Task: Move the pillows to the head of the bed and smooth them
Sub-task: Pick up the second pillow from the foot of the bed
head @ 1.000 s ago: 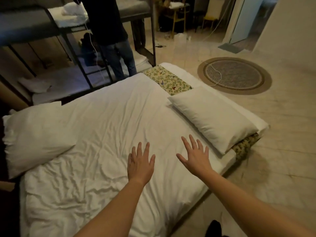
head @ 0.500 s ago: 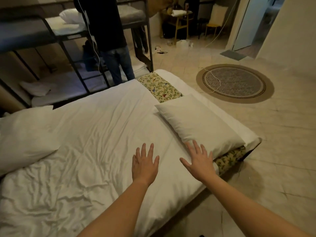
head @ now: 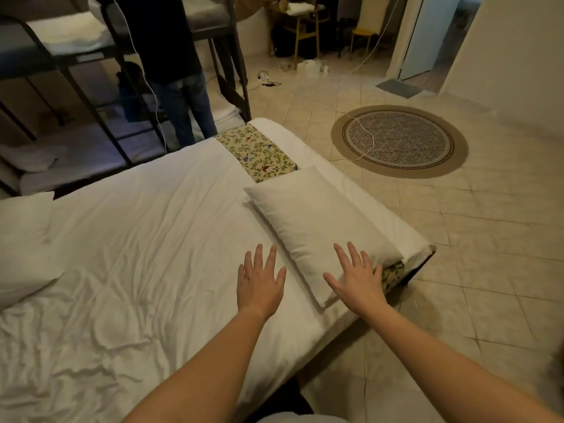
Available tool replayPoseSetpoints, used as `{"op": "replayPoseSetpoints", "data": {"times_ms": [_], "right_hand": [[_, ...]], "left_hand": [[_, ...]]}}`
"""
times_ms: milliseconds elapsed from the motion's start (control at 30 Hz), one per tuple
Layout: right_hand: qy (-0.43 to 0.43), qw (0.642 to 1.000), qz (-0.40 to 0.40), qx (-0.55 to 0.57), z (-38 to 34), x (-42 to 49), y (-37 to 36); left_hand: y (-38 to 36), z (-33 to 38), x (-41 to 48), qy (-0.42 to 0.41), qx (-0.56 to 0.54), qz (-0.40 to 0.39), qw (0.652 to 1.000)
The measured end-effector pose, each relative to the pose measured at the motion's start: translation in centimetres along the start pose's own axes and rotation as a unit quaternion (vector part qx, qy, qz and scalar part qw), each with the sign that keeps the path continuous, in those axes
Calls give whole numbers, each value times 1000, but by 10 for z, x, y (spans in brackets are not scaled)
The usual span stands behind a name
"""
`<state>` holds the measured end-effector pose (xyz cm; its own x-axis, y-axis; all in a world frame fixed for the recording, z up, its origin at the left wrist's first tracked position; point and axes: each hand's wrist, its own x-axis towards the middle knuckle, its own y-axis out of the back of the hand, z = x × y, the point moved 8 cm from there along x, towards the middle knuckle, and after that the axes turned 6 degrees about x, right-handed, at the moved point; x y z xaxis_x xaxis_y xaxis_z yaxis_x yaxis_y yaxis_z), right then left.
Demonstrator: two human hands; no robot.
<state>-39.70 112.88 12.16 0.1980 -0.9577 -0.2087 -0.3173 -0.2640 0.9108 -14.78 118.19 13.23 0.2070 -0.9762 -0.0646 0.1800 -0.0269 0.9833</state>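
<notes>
Overhead, both hands spread flat, holding nothing: the left hand (head: 260, 282) over the bed's (head: 146, 239) creased white sheet, the right hand (head: 358, 280) over the plump rectangular pillow's (head: 317, 227) near end by the leafy runner (head: 259, 155).

1. We now see the right hand (head: 357, 280) over the near end of the white pillow (head: 320, 227); a second ago it hovered over bare duvet (head: 146, 239), short of the pillow.
2. The left hand (head: 261, 282) now sits just beside the pillow's long edge, closer than before, fingers spread as earlier.
3. Our view has swung right: the second pillow (head: 21, 239) at the left edge is now partly cut off, and the round rug (head: 399, 141) sits lower in frame.
</notes>
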Motion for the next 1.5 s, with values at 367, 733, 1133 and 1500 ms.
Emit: {"op": "replayPoseSetpoints", "data": {"times_ms": [367,733,1133,1500], "right_hand": [[-54,999,8,-1,54,105,31],[-67,998,-3,4,80,193,45],[16,997,-68,16,111,320,57],[117,980,-155,-28,138,408,66]], "left_hand": [[-26,53,136,-27,-10,-31,999],[-38,66,218,-24,-13,-36,999],[-60,89,277,112,-24,-48,992],[-74,138,301,279,-91,-45,955]]}}
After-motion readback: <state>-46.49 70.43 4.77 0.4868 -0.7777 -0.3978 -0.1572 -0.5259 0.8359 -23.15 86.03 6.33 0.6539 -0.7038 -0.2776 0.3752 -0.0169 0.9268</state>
